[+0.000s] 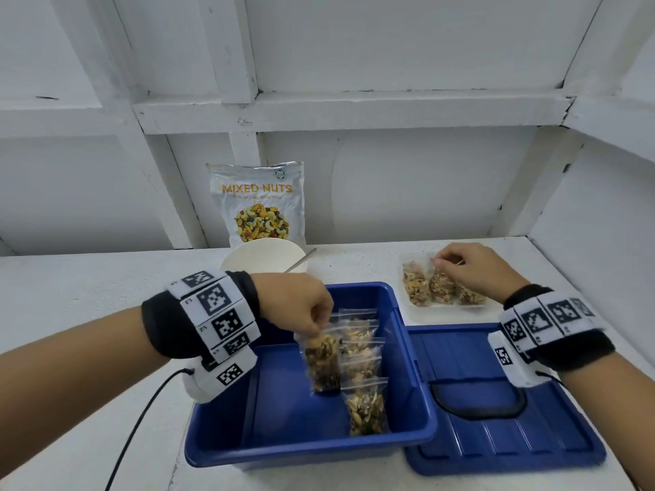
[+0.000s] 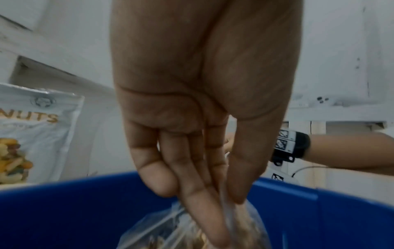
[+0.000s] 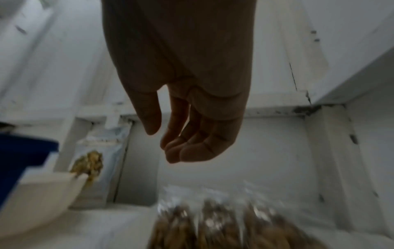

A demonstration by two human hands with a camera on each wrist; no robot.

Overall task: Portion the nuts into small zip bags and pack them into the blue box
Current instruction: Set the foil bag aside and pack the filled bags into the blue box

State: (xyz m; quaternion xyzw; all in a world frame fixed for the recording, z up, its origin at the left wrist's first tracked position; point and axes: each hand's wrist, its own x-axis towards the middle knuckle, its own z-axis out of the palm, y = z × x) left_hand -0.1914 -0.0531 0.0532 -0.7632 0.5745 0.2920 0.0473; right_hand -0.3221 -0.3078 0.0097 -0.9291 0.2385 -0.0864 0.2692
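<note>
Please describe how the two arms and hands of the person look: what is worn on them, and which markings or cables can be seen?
Both hands, left hand and right hand, are bare, and the forearms have no sleeves. Each wrist carries a black wristband wrapped by white blocks printed with black square code markers. A thin black cable runs down from the left wrist unit. The right wristband looks the same.

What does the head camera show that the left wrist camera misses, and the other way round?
Only the head view shows the bags already lined up inside the blue box, the blue lid, the white bowl and three filled bags under the right hand. Only the left wrist view shows the left hand from the palm side, with its pinch grip. Both show the held zip bag, the box and the mixed nuts pouch.
</note>
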